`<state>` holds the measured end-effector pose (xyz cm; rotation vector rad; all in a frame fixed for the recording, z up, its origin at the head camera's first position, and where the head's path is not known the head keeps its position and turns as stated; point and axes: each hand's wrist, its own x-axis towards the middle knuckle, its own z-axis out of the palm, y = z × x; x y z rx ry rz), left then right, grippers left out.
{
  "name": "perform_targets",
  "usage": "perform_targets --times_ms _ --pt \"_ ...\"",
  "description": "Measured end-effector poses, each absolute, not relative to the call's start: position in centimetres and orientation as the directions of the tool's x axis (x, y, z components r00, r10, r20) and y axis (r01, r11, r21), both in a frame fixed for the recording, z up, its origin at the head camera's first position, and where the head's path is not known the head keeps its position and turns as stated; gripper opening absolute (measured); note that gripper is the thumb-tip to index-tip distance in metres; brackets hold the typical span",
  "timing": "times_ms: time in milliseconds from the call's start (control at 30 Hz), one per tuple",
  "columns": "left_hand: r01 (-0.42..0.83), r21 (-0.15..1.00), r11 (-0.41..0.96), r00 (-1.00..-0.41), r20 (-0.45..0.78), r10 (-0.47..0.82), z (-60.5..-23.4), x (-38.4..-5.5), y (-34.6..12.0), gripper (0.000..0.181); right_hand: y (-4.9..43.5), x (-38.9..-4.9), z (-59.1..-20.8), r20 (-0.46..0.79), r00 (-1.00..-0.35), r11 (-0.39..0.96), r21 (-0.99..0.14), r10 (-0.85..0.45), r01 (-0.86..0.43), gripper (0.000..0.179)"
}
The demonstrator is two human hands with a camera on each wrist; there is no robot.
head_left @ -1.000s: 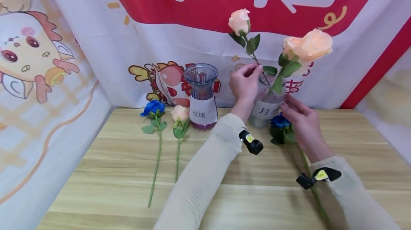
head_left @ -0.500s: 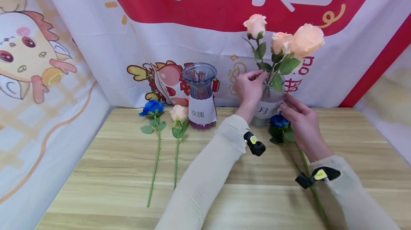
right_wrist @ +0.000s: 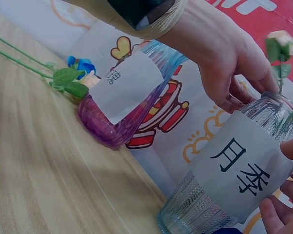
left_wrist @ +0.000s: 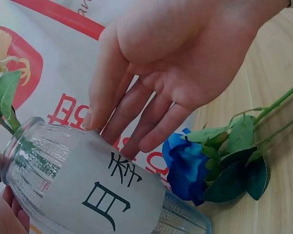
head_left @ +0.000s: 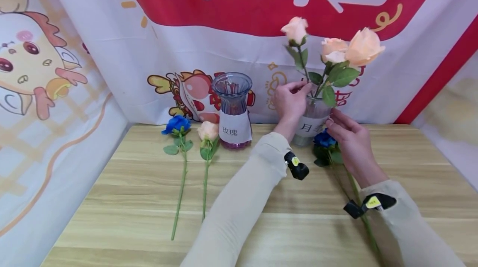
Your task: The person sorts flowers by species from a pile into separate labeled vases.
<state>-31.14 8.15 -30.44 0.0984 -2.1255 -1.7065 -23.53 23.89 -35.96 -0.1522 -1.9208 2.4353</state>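
My left hand point(head_left: 290, 102) pinches the stem of a peach rose point(head_left: 295, 30) just above the rim of a clear glass vase point(head_left: 315, 109). Other peach roses point(head_left: 364, 47) lean to the right out of the same vase. A white paper label with two black characters point(right_wrist: 241, 165) is wrapped round the glass. My right hand point(head_left: 352, 144) rests against the vase's right side. Its thumb touches the label, while the other fingers point(left_wrist: 132, 114) extend fairly straight with the palm showing. The lower stems inside the vase are hard to make out.
A bluish-purple glass vase point(head_left: 233, 109), also labelled, stands left of my left hand. A blue rose point(head_left: 176, 126) and a pale peach rose point(head_left: 208, 132) lie on the wooden table point(head_left: 138, 200). Blue roses point(left_wrist: 185, 168) lie beneath my right hand. A printed cloth point(head_left: 209, 47) hangs behind.
My left hand moved slightly right and down with its peach rose, toward the vase. The roses in the vase swayed left, then back right. My right hand stayed against the glass.
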Motion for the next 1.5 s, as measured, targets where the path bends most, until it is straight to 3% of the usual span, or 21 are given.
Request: perform_targets --times_ms 333,667,833,1100,1300,1500 --pt "0.138 0.989 -0.044 -0.949 0.119 -0.292 -30.6 -30.6 7.6 0.022 23.7 -23.3 -36.1 0.018 -0.996 -0.293 -0.955 0.085 -0.042 0.078" --pt "0.11 0.992 -0.057 -0.954 0.09 -0.286 -31.0 -29.4 6.9 0.035 23.5 -23.4 -36.2 0.023 -0.995 -0.259 -0.965 0.1 -0.049 0.074" --pt "0.078 0.988 -0.131 -0.964 0.041 -0.262 -31.5 -28.2 6.0 0.04 23.5 -23.4 -36.0 -0.013 -0.995 -0.24 -0.971 0.101 -0.012 0.073" --pt "0.174 0.94 -0.295 -0.969 0.11 -0.222 -33.0 -25.5 2.2 0.042 23.7 -23.3 -36.2 0.01 -0.996 -0.272 -0.962 0.085 -0.032 0.079" --pt "0.198 0.943 -0.266 -0.97 0.149 -0.193 -34.1 -22.8 -1.8 0.038 24.0 -23.2 -36.2 0.006 -0.997 -0.285 -0.958 0.083 -0.029 0.083" --pt "0.132 0.971 -0.2 -0.967 0.082 -0.239 -35.4 -21.2 -6.8 0.038 23.8 -23.2 -36.2 0.024 -0.996 -0.29 -0.956 0.087 -0.049 0.081"
